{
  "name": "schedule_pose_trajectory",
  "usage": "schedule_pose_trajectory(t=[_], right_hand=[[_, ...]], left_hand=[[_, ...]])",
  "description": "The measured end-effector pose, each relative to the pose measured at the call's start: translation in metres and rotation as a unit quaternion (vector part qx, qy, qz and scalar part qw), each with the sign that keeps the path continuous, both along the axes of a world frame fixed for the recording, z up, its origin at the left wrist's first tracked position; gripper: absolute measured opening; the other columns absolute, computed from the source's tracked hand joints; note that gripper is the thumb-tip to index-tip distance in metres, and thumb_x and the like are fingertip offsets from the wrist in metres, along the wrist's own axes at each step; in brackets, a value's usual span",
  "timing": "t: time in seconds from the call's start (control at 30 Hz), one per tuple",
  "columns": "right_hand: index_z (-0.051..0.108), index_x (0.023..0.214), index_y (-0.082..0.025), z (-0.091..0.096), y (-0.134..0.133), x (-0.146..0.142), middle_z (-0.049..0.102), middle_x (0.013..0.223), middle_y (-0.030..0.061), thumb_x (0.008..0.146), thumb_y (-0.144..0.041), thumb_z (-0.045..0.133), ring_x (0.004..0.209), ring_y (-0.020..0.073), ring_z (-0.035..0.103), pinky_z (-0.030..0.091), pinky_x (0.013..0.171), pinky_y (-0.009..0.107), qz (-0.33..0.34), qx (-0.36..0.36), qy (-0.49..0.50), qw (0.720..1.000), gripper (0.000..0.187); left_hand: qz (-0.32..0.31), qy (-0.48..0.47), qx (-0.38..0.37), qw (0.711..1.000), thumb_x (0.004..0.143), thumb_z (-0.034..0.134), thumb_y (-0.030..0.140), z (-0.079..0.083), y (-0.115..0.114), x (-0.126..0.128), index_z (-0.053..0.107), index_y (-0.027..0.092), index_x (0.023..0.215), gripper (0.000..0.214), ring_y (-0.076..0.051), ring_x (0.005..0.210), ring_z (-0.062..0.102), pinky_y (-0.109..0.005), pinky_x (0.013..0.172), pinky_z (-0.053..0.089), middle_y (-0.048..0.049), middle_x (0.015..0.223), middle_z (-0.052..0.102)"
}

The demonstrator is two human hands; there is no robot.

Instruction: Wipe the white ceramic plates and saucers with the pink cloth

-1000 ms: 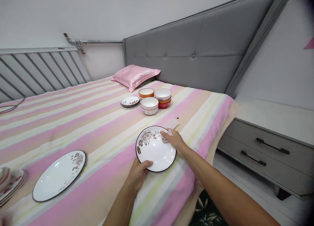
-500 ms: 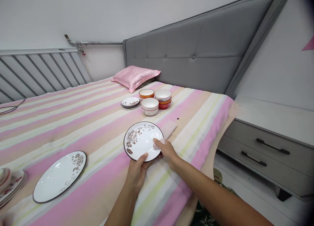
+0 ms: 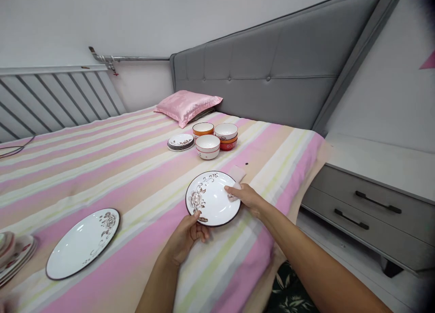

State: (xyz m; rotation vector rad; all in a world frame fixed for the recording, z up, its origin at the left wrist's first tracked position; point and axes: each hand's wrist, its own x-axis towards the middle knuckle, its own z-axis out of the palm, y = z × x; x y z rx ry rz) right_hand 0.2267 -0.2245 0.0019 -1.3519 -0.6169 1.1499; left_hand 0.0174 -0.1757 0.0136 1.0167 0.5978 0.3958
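Note:
Both of my hands are at a round white plate (image 3: 217,199) with a dark rim and a brown flower pattern, held slightly tilted over the bed. My left hand (image 3: 185,236) has its thumb on the lower left rim, with curled fingers beneath the edge. At the right rim, my right hand (image 3: 248,197) grips the plate, and a pale pink cloth (image 3: 234,192) is caught between its thumb and the plate's surface. The fingers under the right side are hidden. An oval white plate (image 3: 81,245) with a similar pattern lies to the left.
Several stacked bowls (image 3: 208,145) stand beyond the plate, beside a stack of small plates (image 3: 181,141). More stacked dishes (image 3: 20,254) sit at the left edge. A pink pillow (image 3: 186,105) rests near the grey headboard (image 3: 258,72). A drawer cabinet (image 3: 367,204) stands at right.
The round plate has moved right and turned, so its flower now faces lower left. My left hand has shifted along the rim, and its fingers show more. My right hand moved right with it.

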Motion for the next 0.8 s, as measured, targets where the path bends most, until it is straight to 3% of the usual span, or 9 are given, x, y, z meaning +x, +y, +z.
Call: schedule_pose_trajectory(t=[0.2,0.33,0.6,0.8], right_hand=[[0.065,0.076,-0.012,0.009,-0.006,0.001,0.067,0.072,0.0046,0.062,-0.043,0.070,0.064,0.0133,0.058,0.044,0.061,0.024,0.107,0.013,0.005,0.994,0.034],[0.064,0.077,-0.011,0.010,-0.008,0.001,0.067,0.073,0.0053,0.061,-0.043,0.070,0.065,0.0137,0.058,0.044,0.061,0.024,0.158,0.013,0.008,0.987,0.036],[0.061,0.071,-0.014,0.001,0.001,-0.005,0.064,0.066,0.0021,0.062,-0.045,0.069,0.060,0.0124,0.056,0.043,0.057,0.022,0.055,0.009,0.001,0.998,0.034],[0.061,0.085,-0.016,-0.003,0.005,-0.021,0.067,0.080,0.0043,0.063,-0.050,0.066,0.070,0.0163,0.060,0.045,0.062,0.025,-0.010,0.014,0.031,0.999,0.041]], left_hand=[[-0.031,0.063,-0.025,0.997,0.071,0.060,0.023,-0.001,0.000,-0.005,0.067,0.005,0.070,0.019,-0.017,0.050,0.061,-0.025,0.049,0.046,-0.0144,0.063,0.069],[-0.013,0.088,-0.025,0.996,0.060,0.066,0.016,-0.004,-0.002,-0.008,0.067,0.007,0.062,0.009,-0.018,0.047,0.060,-0.025,0.047,0.046,-0.0095,0.056,0.066],[0.101,0.063,0.001,0.993,0.057,0.071,0.012,-0.009,-0.010,0.005,0.065,0.011,0.087,0.030,-0.016,0.057,0.060,-0.025,0.048,0.050,-0.0066,0.072,0.068],[0.152,0.047,0.013,0.987,0.058,0.071,0.014,-0.011,-0.013,0.013,0.062,0.011,0.091,0.034,-0.015,0.061,0.060,-0.025,0.051,0.052,-0.0064,0.080,0.067]])
